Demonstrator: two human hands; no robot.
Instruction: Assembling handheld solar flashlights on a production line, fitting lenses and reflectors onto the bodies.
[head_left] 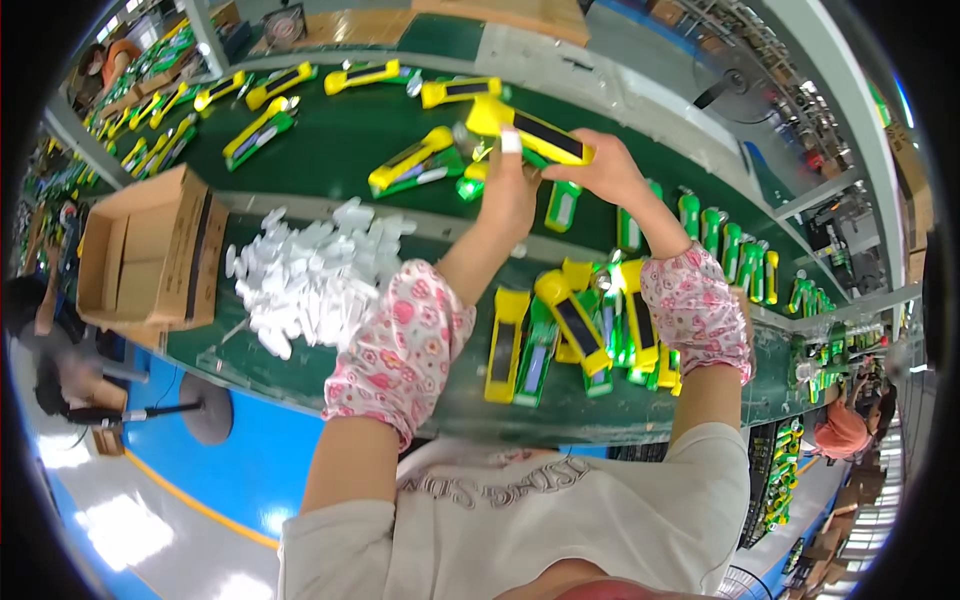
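Observation:
Over the green conveyor belt, a yellow casing with a long dark panel (pixel 545 135) is held at a slant between both hands. My left hand (pixel 513 195) is closed on its left part from below, with a small white piece (pixel 511 141) at a fingertip; whether it is held or wrapped on cannot be told. My right hand (pixel 603 168) pinches the casing's right end. Beneath them, partly hidden by the left hand, lie green and yellow parts (pixel 472 186). Nearer me on the work surface sit several yellow casings (pixel 575 322) among green ones (pixel 538 355).
Left of my arms is a heap of small white plastic pieces (pixel 315 275), beside an opened cardboard box (pixel 190 255). More yellow-and-green units (pixel 410 160) line the belt, with green ones (pixel 730 250) toward the right. A metal frame post (pixel 850 120) rises at right. Other people work farther off.

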